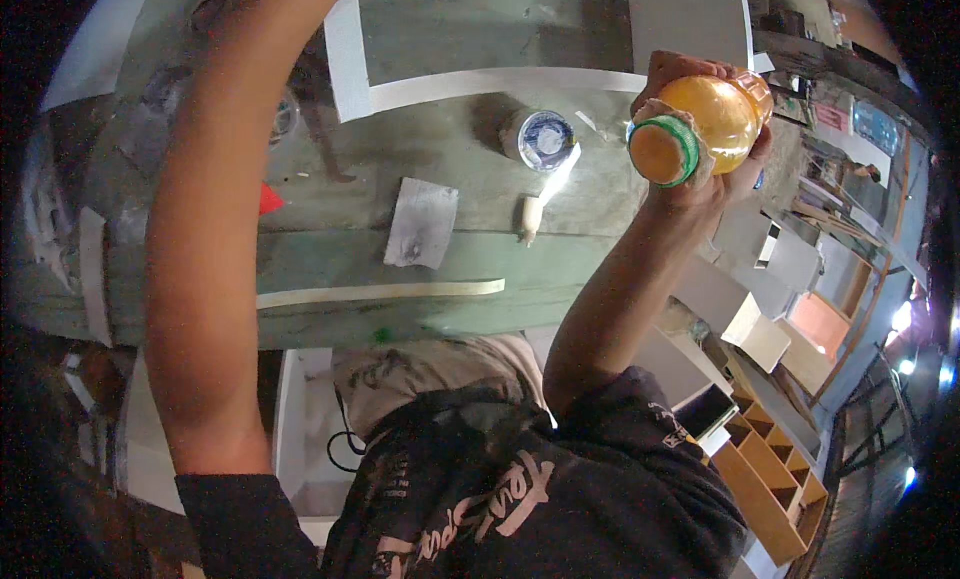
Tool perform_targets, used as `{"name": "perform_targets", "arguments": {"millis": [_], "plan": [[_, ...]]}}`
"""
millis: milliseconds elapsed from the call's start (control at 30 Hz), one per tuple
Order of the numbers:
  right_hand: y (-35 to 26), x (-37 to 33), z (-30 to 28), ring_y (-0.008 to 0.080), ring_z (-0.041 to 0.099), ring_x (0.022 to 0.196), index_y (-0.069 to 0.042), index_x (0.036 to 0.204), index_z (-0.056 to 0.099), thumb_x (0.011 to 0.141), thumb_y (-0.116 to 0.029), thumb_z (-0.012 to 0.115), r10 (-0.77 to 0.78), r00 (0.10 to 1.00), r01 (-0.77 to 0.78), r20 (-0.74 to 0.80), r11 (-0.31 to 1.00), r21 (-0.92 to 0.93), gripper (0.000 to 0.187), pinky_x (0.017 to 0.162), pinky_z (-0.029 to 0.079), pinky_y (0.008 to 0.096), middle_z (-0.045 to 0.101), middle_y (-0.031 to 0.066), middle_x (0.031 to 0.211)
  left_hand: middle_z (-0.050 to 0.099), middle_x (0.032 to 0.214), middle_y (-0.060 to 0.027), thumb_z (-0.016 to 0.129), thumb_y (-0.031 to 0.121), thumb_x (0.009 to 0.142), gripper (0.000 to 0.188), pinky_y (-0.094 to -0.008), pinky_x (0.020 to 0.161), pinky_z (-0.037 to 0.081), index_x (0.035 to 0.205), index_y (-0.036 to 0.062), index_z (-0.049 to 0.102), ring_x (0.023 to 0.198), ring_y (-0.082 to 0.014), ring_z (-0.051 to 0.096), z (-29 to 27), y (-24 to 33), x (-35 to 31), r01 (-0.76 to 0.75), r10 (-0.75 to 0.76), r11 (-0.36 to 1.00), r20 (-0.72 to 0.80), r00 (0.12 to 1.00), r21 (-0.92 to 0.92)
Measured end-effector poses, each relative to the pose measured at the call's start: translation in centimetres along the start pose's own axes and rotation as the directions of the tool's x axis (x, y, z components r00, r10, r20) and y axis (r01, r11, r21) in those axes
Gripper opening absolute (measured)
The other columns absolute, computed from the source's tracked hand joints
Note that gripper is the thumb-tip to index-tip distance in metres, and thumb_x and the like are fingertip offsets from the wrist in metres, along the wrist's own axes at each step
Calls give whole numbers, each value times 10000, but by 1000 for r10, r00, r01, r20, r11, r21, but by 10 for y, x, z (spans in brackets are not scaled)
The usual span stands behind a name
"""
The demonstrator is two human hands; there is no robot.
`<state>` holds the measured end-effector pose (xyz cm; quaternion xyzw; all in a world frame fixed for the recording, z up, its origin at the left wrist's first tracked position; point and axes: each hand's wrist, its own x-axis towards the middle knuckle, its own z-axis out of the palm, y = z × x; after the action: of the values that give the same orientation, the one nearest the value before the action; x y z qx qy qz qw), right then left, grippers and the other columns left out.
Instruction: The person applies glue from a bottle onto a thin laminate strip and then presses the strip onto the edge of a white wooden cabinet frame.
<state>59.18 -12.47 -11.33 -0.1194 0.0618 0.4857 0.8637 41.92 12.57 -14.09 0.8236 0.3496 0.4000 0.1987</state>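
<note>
My right hand (702, 189) is wrapped round a clear plastic bottle (728, 119) with yellow-orange contents. The bottle is tilted, its green-rimmed mouth end (664, 151) facing me and its base turned away. It is held above the right part of the green-grey workbench (330, 194). My left forearm (215, 229) reaches up across the left side, and the hand is cut off by the top edge. Below the bottle, to its left, a round blue-and-white container (546, 140) stands on the bench. A small pale piece with a white tapering end (532, 217) lies near it.
A grey panel with white strips (500, 82) lies at the far side. A worn grey square sheet (422, 222), a long pale strip (390, 293) and a red scrap (269, 199) lie nearer. Wooden compartments (765, 469) and boxes (755, 329) stand to the right.
</note>
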Motion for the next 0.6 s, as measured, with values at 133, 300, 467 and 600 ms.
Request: {"name": "perform_targets", "arguments": {"millis": [133, 300, 467, 600], "plan": [[10, 4, 12, 206, 565, 888, -100, 826, 675, 483, -249, 746, -201, 962, 165, -186, 968, -191, 381, 668, 513, 410, 585, 24, 872, 429, 1460, -250, 692, 140, 853, 610, -449, 1092, 404, 1375, -37, 430, 1311, -425, 476, -6, -3, -2, 29, -28, 998, -14, 1000, 55], [13, -1, 22, 231, 559, 895, -17, 874, 638, 528, -257, 746, -185, 983, 178, -19, 967, -181, 434, 819, 537, 390, 595, 103, 888, 426, 1466, -253, 684, 142, 866, 619, -440, 1103, 400, 1387, -56, 417, 1331, -413, 466, -12, 15, -6, 37, -39, 996, 18, 999, 80], [23, -11, 18, 350, 621, 980, 19, 1081, 587, 629, -279, 655, -446, 832, 555, 330, 690, -464, 546, 961, 503, 523, 614, 158, 1038, 426, 1463, -261, 686, 148, 866, 630, -436, 1116, 386, 1391, -66, 411, 1335, -417, 458, -14, 10, -7, 19, -21, 996, 22, 1000, 88], [59, -15, 22, 363, 624, 1027, -30, 1195, 555, 676, -262, 595, -501, 736, 676, 455, 522, -520, 570, 1002, 460, 587, 611, 169, 1090, 433, 1457, -258, 687, 149, 864, 624, -442, 1120, 382, 1384, -68, 416, 1332, -422, 459, -8, 1, -4, -12, 10, 998, 41, 999, 63]]}}
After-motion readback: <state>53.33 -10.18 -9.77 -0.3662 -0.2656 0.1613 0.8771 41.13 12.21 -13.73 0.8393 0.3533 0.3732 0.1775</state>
